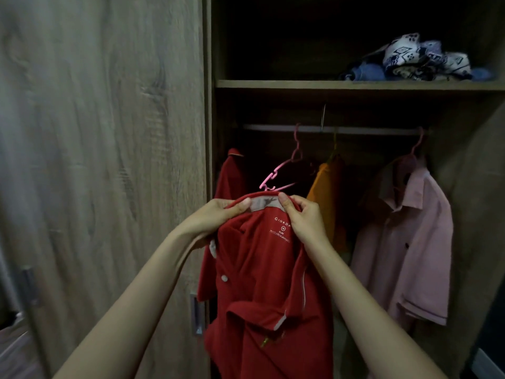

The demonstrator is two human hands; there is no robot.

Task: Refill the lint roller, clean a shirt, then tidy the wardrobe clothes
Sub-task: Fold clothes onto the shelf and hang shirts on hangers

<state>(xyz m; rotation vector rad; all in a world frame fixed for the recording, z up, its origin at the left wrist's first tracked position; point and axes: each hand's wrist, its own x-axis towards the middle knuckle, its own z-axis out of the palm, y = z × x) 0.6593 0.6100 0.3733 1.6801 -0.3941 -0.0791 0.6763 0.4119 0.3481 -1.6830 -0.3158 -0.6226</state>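
A red polo shirt point(262, 283) hangs in front of the open wardrobe, its grey-lined collar turned up towards me. My left hand point(216, 217) pinches the collar on the left side. My right hand point(303, 217) grips the collar on the right, thumb on top. Just behind the collar a pink hanger point(281, 170) dangles tilted from the rail point(355, 129). Whether the hanger is inside the shirt I cannot tell. No lint roller is visible.
On the rail hang another red shirt point(231, 173) at the left, an orange one point(328, 192) and a pink one point(410, 236). Crumpled patterned clothes point(420, 58) lie on the upper shelf point(300, 84). A closed wooden door point(103, 160) with a recessed handle point(197, 314) fills the left.
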